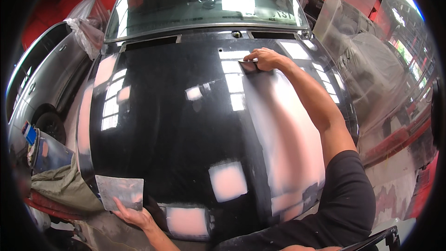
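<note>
A black car hood (167, 130) fills the middle, with pink filler patches on it. My right hand (265, 59) reaches over the far right part of the hood. It pinches a thin, flat filler spreader (249, 66), whose blade is against or just above the surface. A long pink and white filler area (295, 135) runs from there toward me. At the near left, my left hand (130, 214) grips a thin, flat mixing plate (118, 190) from below. Pinkish smears show on its surface. Smaller square patches (227, 181) of pink lie at the near middle.
The windshield (200, 0) rises beyond the hood. A grey car (51, 69) stands at the left, with plastic sheeting (88, 23) by it. Plastic sheeting covers a vehicle (371, 65) at the right. Greenish cloth (60, 188) drapes at the near left.
</note>
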